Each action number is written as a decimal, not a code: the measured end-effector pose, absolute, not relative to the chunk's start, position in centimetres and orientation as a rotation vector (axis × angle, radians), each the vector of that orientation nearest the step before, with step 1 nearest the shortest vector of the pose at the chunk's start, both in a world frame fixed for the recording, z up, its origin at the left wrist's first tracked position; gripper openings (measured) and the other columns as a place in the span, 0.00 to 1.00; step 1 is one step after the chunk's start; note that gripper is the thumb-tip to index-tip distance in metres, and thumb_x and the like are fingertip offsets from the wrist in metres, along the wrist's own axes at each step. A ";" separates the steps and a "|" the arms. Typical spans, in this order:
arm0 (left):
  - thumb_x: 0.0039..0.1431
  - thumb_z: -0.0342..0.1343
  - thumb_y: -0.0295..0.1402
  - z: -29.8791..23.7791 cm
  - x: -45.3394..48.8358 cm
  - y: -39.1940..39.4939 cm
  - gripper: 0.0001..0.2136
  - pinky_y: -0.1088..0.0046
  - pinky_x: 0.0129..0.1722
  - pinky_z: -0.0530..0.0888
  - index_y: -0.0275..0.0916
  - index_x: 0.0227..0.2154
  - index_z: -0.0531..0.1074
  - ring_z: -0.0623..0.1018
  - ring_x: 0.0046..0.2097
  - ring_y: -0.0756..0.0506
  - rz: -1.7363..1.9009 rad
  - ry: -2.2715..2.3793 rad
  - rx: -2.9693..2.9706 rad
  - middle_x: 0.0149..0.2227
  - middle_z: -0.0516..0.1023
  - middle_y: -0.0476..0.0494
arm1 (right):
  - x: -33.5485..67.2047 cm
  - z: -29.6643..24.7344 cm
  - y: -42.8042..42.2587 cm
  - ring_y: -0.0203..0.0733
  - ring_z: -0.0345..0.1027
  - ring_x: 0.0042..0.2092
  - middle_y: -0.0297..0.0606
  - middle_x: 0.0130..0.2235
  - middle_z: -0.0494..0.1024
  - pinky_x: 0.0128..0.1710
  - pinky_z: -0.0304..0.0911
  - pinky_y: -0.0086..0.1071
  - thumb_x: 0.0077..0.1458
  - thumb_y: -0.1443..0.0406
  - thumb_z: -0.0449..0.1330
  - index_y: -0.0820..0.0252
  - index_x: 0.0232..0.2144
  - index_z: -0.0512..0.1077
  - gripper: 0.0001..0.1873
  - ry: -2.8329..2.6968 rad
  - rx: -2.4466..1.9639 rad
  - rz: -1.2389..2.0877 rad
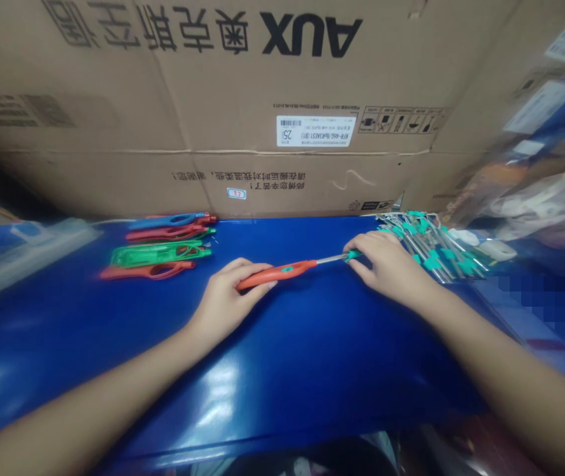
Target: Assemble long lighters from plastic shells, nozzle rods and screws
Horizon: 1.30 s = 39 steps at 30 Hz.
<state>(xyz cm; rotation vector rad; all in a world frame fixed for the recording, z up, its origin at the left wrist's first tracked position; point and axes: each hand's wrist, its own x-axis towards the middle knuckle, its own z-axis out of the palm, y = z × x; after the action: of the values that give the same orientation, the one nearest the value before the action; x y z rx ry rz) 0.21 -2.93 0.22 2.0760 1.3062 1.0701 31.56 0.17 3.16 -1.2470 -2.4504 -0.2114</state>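
Note:
My left hand [227, 291] is closed round the orange handle [282, 272] of a long, thin tool lying across the blue table [287, 357]. A metal rod [331, 259] sticks out of the handle toward the right. At the rod's far end, my right hand [384, 261] pinches a small teal cap [353, 254]. Just beyond my right hand lies a heap of metal rods with teal caps [431, 248].
A row of several plastic handles, blue, red, green and orange [163, 248], lies at the back left of the table. A big cardboard box [243, 106] walls off the back. Clear plastic packaging [19, 248] sits at left, bagged goods [545, 198] at right.

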 end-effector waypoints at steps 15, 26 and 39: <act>0.63 0.61 0.33 0.1 0.7 -3.8 0.12 0.70 0.46 0.74 0.41 0.49 0.78 0.78 0.44 0.46 0.996 1.070 2.327 0.43 0.78 0.44 | 28.7 1.9 -1.8 0.45 0.75 0.45 0.44 0.46 0.83 0.51 0.65 0.43 0.69 0.64 0.53 0.63 0.57 0.71 0.18 -2.663 -0.793 0.025; 0.60 0.62 0.43 0.7 1.0 -4.3 0.12 0.75 0.30 0.72 0.38 0.36 0.81 0.77 0.30 0.48 0.905 1.188 2.016 0.30 0.81 0.47 | 29.5 3.4 -1.7 0.43 0.73 0.41 0.41 0.41 0.83 0.48 0.64 0.41 0.68 0.64 0.54 0.60 0.44 0.76 0.11 -2.585 -0.717 -0.109; 0.66 0.58 0.37 1.3 0.7 -5.0 0.09 0.75 0.36 0.71 0.38 0.44 0.78 0.75 0.34 0.49 0.828 0.950 2.323 0.34 0.78 0.46 | 29.3 2.9 -2.7 0.42 0.67 0.33 0.43 0.33 0.78 0.32 0.63 0.34 0.68 0.68 0.50 0.66 0.42 0.73 0.13 -2.687 -0.711 -0.234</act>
<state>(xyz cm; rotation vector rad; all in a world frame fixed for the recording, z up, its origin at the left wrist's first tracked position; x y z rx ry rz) 0.66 -4.97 1.28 2.3227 0.9502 0.8281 29.33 -2.67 2.93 -0.7113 -2.6872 -0.2337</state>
